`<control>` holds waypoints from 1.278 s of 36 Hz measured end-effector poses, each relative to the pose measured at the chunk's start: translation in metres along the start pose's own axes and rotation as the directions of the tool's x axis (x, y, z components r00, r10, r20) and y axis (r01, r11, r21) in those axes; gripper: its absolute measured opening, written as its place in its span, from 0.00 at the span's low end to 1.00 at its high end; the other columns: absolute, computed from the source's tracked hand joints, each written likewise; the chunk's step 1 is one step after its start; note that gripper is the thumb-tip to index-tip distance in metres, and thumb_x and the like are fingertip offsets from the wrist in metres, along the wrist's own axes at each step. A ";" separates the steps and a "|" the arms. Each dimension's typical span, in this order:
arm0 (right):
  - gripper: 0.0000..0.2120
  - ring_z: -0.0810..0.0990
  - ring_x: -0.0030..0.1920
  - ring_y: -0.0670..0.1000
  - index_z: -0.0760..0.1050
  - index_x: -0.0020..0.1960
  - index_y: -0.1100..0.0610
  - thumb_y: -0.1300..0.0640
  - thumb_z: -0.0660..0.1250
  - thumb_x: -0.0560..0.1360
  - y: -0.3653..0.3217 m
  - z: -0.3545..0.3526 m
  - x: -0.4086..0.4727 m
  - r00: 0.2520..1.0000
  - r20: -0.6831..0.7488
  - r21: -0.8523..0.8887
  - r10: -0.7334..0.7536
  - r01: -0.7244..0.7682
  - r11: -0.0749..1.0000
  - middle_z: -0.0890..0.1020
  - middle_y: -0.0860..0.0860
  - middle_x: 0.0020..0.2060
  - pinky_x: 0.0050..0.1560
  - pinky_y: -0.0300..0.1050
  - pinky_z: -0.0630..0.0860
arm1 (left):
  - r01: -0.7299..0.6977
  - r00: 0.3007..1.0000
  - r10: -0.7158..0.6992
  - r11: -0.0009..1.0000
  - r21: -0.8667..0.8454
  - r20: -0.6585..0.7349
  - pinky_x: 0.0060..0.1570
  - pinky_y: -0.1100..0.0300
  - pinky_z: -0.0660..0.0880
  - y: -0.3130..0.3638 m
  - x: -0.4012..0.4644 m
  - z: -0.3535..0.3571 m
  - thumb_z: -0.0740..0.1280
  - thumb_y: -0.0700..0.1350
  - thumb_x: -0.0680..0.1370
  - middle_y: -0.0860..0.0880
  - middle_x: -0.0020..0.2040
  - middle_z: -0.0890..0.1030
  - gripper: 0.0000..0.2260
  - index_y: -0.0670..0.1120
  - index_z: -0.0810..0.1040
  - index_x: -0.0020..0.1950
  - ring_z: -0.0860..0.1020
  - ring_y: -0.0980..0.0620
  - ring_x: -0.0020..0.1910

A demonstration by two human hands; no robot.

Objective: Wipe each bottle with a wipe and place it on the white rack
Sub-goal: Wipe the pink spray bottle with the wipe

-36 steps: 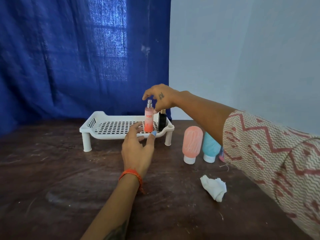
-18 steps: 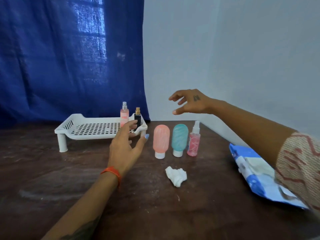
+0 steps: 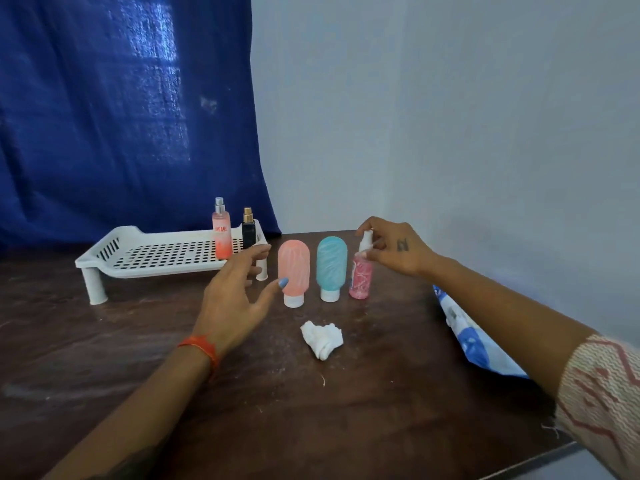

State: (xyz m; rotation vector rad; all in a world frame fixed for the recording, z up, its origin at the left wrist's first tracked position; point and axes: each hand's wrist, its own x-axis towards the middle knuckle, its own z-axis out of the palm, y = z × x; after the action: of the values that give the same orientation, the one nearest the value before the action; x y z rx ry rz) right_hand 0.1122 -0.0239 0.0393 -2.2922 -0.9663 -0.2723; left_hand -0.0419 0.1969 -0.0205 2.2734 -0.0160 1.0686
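The white rack [image 3: 104,259] stands at the left rear of the table. On its right end stand an orange-pink spray bottle [image 3: 222,237] and a small black bottle [image 3: 248,232]. To the right of the rack, a pink tube [image 3: 293,268], a teal tube [image 3: 331,265] and a small pink spray bottle [image 3: 360,280] stand in a row on the table. My right hand [image 3: 394,249] pinches the small pink spray bottle's white top. My left hand [image 3: 239,292] hovers with spread fingers just left of the pink tube, holding nothing. A crumpled white wipe [image 3: 322,338] lies in front of the tubes.
A blue and white wipes pack [image 3: 474,344] lies at the right edge of the dark wooden table, partly under my right forearm. A blue curtain hangs behind the rack and a pale wall stands to the right.
My right hand left the bottles on the rack, swung right and came down onto the small pink spray bottle's top. My left hand drifted right toward the pink tube. The camera turned right.
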 end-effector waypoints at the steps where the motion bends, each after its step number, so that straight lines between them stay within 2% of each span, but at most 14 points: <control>1: 0.14 0.78 0.40 0.45 0.73 0.55 0.57 0.62 0.71 0.71 0.001 0.000 -0.001 1.000 -0.019 -0.001 -0.004 0.004 1.000 0.79 0.51 0.43 0.38 0.23 0.70 | -0.007 1.000 0.007 1.000 0.004 0.002 0.53 0.63 0.71 0.000 0.000 0.000 0.71 0.48 0.73 0.49 0.66 0.75 0.26 0.49 0.68 0.70 0.73 0.57 0.55; 9: 0.13 0.80 0.43 0.50 0.76 0.54 0.58 0.62 0.72 0.70 -0.006 -0.010 -0.019 0.997 -0.064 -0.015 -0.034 0.034 0.999 0.81 0.52 0.45 0.42 0.31 0.73 | -0.004 1.000 0.005 1.000 -0.016 0.009 0.52 0.61 0.73 0.004 -0.001 -0.001 0.71 0.47 0.74 0.48 0.65 0.75 0.25 0.48 0.69 0.69 0.75 0.55 0.54; 13: 0.12 0.80 0.42 0.48 0.76 0.53 0.57 0.61 0.72 0.70 -0.021 -0.017 -0.031 0.991 -0.102 0.020 -0.085 0.087 0.996 0.81 0.51 0.44 0.46 0.38 0.77 | 0.001 1.000 0.000 0.999 -0.042 0.017 0.53 0.58 0.76 0.007 -0.002 -0.001 0.71 0.47 0.74 0.48 0.64 0.76 0.24 0.48 0.69 0.69 0.76 0.53 0.55; 17: 0.13 0.81 0.42 0.44 0.77 0.54 0.55 0.60 0.72 0.70 -0.043 -0.018 -0.038 0.979 -0.138 0.077 -0.150 0.162 0.984 0.81 0.51 0.46 0.46 0.37 0.78 | -0.017 1.000 0.018 0.998 -0.067 0.015 0.53 0.55 0.77 0.011 -0.003 -0.001 0.70 0.46 0.74 0.47 0.63 0.76 0.23 0.48 0.70 0.68 0.77 0.52 0.54; 23: 0.15 0.82 0.46 0.49 0.76 0.57 0.54 0.60 0.72 0.71 -0.081 0.000 -0.040 0.969 -0.109 0.188 -0.223 0.240 0.952 0.81 0.51 0.50 0.51 0.45 0.79 | -0.034 0.999 0.035 0.987 -0.157 0.007 0.47 0.67 0.74 0.016 -0.002 -0.004 0.69 0.45 0.75 0.51 0.59 0.76 0.20 0.47 0.71 0.66 0.77 0.53 0.53; 27: 0.16 0.81 0.47 0.48 0.74 0.58 0.56 0.62 0.71 0.71 -0.099 0.019 -0.038 0.956 -0.065 0.218 -0.287 0.294 0.931 0.81 0.52 0.51 0.50 0.41 0.79 | -0.058 0.998 0.056 0.959 -0.278 -0.017 0.44 0.73 0.74 0.021 -0.002 -0.009 0.68 0.48 0.75 0.60 0.56 0.77 0.17 0.51 0.71 0.64 0.78 0.65 0.50; 29: 0.17 0.81 0.47 0.49 0.72 0.58 0.57 0.61 0.71 0.71 -0.103 0.030 -0.038 0.955 -0.032 0.225 -0.296 0.295 0.929 0.82 0.53 0.50 0.47 0.43 0.80 | -0.063 0.998 0.056 0.944 -0.324 -0.031 0.45 0.69 0.77 0.021 -0.002 -0.011 0.65 0.49 0.75 0.61 0.55 0.77 0.16 0.52 0.72 0.62 0.79 0.64 0.50; 32: 0.20 0.82 0.46 0.50 0.68 0.59 0.56 0.61 0.71 0.71 -0.104 0.041 -0.039 0.957 0.007 0.246 -0.289 0.279 0.928 0.82 0.54 0.49 0.47 0.46 0.80 | -0.057 0.998 0.047 0.925 -0.375 -0.037 0.45 0.63 0.80 0.021 -0.002 -0.012 0.66 0.48 0.74 0.57 0.54 0.79 0.15 0.53 0.73 0.60 0.81 0.58 0.50; 36: 0.23 0.82 0.41 0.49 0.64 0.61 0.52 0.59 0.72 0.71 -0.102 0.048 -0.040 0.964 0.029 0.242 -0.264 0.249 0.938 0.82 0.55 0.45 0.43 0.44 0.80 | -0.047 0.999 0.045 0.908 -0.415 -0.015 0.43 0.69 0.77 0.027 -0.004 -0.014 0.73 0.48 0.70 0.56 0.47 0.81 0.17 0.58 0.73 0.56 0.81 0.61 0.47; 42: 0.23 0.82 0.42 0.50 0.63 0.59 0.51 0.60 0.72 0.71 -0.104 0.052 -0.041 0.971 0.032 0.253 -0.235 0.220 0.942 0.81 0.55 0.47 0.43 0.43 0.81 | -0.038 0.999 0.040 0.913 -0.406 -0.003 0.42 0.69 0.78 0.025 -0.002 -0.014 0.74 0.41 0.70 0.56 0.45 0.81 0.18 0.56 0.75 0.54 0.81 0.61 0.45; 46: 0.24 0.81 0.44 0.48 0.65 0.57 0.51 0.59 0.75 0.69 -0.101 0.048 -0.043 0.975 0.090 0.317 -0.203 0.165 0.934 0.80 0.52 0.48 0.44 0.42 0.81 | -0.035 0.999 0.043 0.930 -0.365 0.012 0.43 0.70 0.77 0.023 0.000 -0.014 0.73 0.40 0.71 0.57 0.45 0.80 0.15 0.55 0.76 0.52 0.80 0.63 0.45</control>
State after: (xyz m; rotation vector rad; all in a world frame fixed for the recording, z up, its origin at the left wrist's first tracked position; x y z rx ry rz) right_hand 0.0087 0.0352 0.0321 -1.9531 -1.1992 -0.0525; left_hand -0.0579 0.1861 -0.0017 1.9527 -0.2497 0.9711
